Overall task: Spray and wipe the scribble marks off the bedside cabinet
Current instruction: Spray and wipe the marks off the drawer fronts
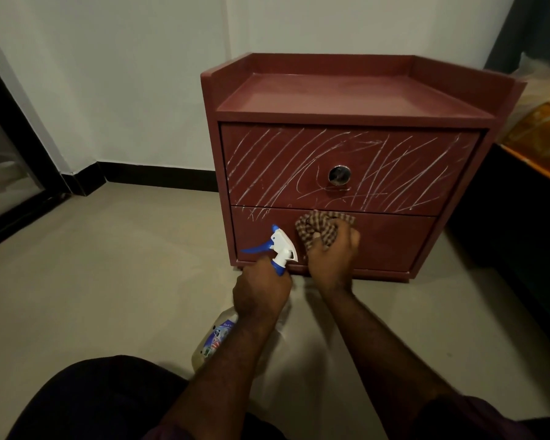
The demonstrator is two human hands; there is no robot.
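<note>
Checked brown cloth (321, 231), bunched in the right hand (334, 257), is pressed to the maroon cabinet drawer (394, 239), apparently wiping; white-and-blue spray bottle (281, 249) is gripped ready by left hand (261, 289).

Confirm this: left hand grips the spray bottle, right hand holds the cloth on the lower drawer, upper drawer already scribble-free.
Wrong on one point: in the head view the upper drawer is covered in white scribble marks. The rest stands.
</note>
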